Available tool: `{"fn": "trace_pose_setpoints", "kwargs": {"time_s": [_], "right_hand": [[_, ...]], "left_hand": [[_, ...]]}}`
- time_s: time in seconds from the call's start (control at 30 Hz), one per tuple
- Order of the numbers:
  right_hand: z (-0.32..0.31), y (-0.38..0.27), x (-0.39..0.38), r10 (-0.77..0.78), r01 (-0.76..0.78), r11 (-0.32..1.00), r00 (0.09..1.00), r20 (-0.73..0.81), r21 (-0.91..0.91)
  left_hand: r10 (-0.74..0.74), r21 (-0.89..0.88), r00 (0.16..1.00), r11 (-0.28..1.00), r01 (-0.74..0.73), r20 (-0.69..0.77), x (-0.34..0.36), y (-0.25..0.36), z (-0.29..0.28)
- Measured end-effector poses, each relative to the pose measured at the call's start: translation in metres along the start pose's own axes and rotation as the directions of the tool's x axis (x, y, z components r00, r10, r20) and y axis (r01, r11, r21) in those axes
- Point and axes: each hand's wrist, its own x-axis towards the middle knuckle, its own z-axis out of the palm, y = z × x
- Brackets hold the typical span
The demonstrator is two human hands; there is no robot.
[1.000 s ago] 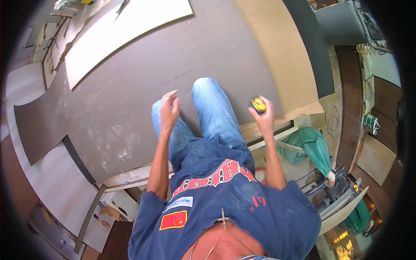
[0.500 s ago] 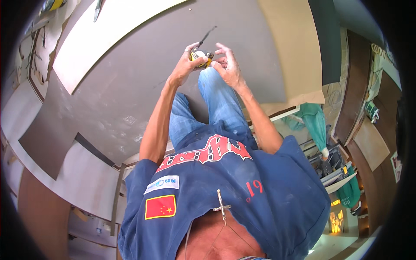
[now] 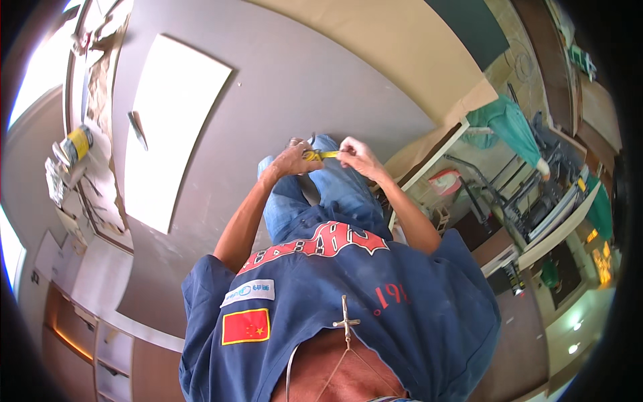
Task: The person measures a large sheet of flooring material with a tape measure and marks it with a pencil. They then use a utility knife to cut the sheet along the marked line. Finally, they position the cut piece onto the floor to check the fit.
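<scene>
Low in front of me, over my jeans (image 3: 345,191), my left hand (image 3: 290,161) grips a yellow and black tape measure (image 3: 311,155). A short length of yellow blade (image 3: 330,154) reaches across to my right hand (image 3: 358,158), whose fingers pinch its end. Both hands are close together near my knees. Around them is a large grey sheet surface (image 3: 301,74). On it at the left lies a white board (image 3: 174,100) with a dark slim tool (image 3: 137,127) on top.
A tan sheet (image 3: 395,33) borders the grey surface at upper right. A yellow-banded can (image 3: 76,143) and cluttered offcuts are at left. On the right are a metal machine (image 3: 529,208), a green bag (image 3: 509,130) and a red-rimmed object (image 3: 443,182). Wooden cabinets (image 3: 63,335) stand lower left.
The tape measure moved from my right hand into my left, and its blade now runs out to my right hand. The view has turned, showing more clutter at both sides.
</scene>
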Motion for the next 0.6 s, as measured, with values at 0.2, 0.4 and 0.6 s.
{"fn": "trace_pose_setpoints", "kwargs": {"time_s": [0.2,0.4,0.6], "right_hand": [[-0.1,0.047,-0.034,0.181,0.15,0.867,0.793,-0.582,0.475],[-0.181,0.154,-0.03,0.257,0.562,0.593,0.547,-0.797,0.577],[-0.225,0.207,0.007,0.351,0.813,0.445,0.229,-0.908,0.376]], "left_hand": [[0.117,0.144,0.972,0.986,-0.089,-0.203,0.022,-0.095,-0.066],[0.19,0.689,0.965,0.675,-0.264,0.184,0.15,-0.079,-0.154],[0.279,0.789,0.956,0.567,-0.238,0.087,0.193,0.042,-0.154]]}}
